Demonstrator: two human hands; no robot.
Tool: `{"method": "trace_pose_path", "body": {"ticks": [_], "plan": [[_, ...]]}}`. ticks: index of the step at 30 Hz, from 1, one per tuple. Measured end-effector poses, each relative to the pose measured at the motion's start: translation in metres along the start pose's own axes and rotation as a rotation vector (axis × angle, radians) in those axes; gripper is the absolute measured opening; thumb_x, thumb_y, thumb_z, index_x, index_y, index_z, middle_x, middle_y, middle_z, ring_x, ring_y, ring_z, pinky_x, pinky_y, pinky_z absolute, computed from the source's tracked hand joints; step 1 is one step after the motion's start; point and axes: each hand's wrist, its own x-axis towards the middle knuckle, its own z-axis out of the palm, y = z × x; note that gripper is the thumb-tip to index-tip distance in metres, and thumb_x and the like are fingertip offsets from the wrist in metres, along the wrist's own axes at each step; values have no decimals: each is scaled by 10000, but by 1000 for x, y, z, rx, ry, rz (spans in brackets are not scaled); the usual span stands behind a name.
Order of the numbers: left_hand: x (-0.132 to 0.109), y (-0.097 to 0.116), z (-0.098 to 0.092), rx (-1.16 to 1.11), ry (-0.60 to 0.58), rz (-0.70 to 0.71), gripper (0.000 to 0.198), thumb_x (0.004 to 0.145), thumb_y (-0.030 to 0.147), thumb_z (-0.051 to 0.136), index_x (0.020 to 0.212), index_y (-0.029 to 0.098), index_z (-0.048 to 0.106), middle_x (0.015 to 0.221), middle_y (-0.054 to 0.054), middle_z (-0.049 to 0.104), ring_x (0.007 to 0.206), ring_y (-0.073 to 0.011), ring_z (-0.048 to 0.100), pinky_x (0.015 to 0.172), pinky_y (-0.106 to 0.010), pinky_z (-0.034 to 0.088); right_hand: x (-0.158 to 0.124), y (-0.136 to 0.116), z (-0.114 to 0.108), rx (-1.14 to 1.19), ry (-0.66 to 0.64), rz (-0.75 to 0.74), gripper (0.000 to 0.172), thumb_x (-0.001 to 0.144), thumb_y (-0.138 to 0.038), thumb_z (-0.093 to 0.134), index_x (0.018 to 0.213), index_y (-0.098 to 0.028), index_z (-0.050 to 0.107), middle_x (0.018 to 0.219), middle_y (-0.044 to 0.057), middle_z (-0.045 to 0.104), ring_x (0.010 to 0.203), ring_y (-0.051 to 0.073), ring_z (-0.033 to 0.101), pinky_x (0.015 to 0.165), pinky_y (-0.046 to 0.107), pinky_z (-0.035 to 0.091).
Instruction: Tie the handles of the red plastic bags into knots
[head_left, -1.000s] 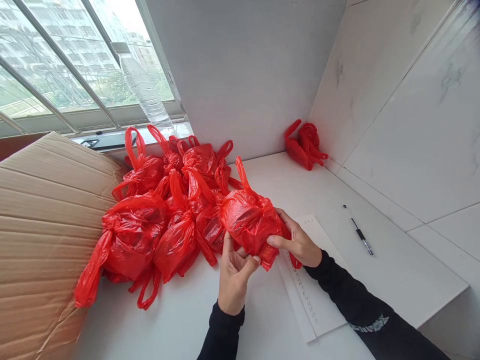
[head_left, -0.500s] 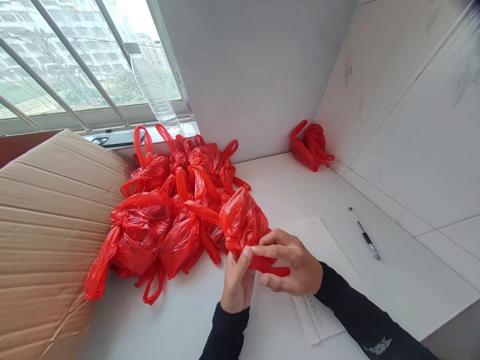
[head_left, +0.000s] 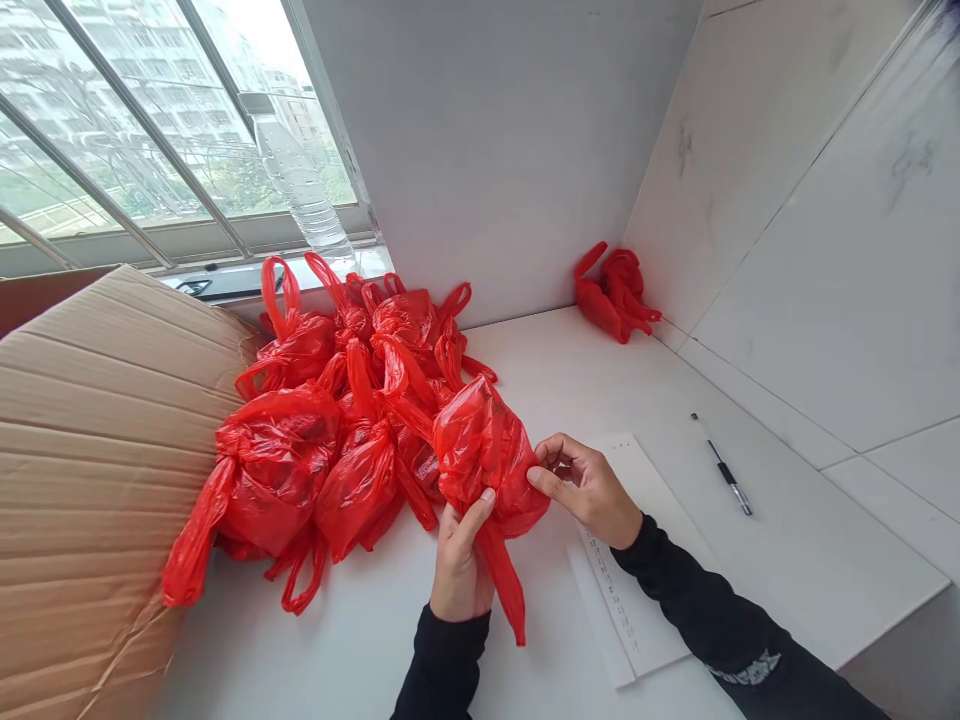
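Note:
A filled red plastic bag [head_left: 480, 440] is held up between my two hands over the white table. My left hand [head_left: 461, 560] grips it from below, thumb across its front, and one bag handle hangs down beside the palm. At the bag's right side, my right hand [head_left: 585, 485] pinches the plastic between thumb and fingertips. What lies inside the bag cannot be made out. Just left of it sits a pile of tied red plastic bags [head_left: 277, 460], their knotted handles sticking out in several directions.
A cardboard box [head_left: 105, 450] stands at the left. Under my right forearm lies a notepad [head_left: 652, 560] with writing, and a pen [head_left: 731, 480] is further right. A crumpled red bag [head_left: 615, 295] rests in the back corner. A water bottle [head_left: 300, 180] stands on the windowsill.
My right hand has shifted from the bag's lower front to its right side, its fingers now pinched. The bag has been turned, and a handle now dangles below it.

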Motion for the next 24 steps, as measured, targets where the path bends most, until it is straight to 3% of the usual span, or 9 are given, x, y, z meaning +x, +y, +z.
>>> {"method": "trace_pose_path", "body": {"ticks": [4, 9, 15, 20, 24], "plan": [[2, 0, -4, 72, 7, 19, 452, 677, 248, 813, 1106, 186, 684, 1000, -67, 748, 979, -279, 690, 856, -370, 534, -1, 2, -1, 53, 10, -2, 193, 903, -397, 640, 896, -206, 611, 795, -7, 561, 709, 131, 498, 666, 280, 433], [5, -5, -12, 265, -29, 32, 267, 638, 260, 822, 852, 170, 688, 781, -17, 717, 802, -243, 683, 791, -351, 525, 3, 6, -5, 106, 85, 27, 312, 885, -480, 650, 1058, -228, 588, 876, 4, 555, 749, 144, 500, 649, 277, 431], [6, -8, -9, 330, -71, 98, 395, 718, 355, 792, 1050, 164, 700, 997, -84, 743, 988, -287, 680, 959, -414, 497, 7, 14, -9, 157, 54, 42, 242, 868, -433, 690, 901, -209, 605, 816, 1, 563, 730, 143, 510, 657, 281, 437], [10, -8, -18, 411, -69, 109, 333, 723, 340, 799, 985, 169, 686, 972, -69, 741, 956, -269, 683, 890, -375, 526, 6, 10, -6, 165, 39, 38, 220, 898, -429, 647, 899, -216, 590, 796, -11, 556, 656, 120, 476, 569, 255, 414], [12, -8, -22, 464, -37, 153, 310, 724, 335, 794, 952, 154, 687, 912, -69, 737, 862, -244, 683, 802, -346, 538, 4, 5, -4, 100, 36, 20, 259, 835, -409, 733, 925, -221, 580, 782, -25, 532, 686, 121, 477, 576, 242, 420]]}}
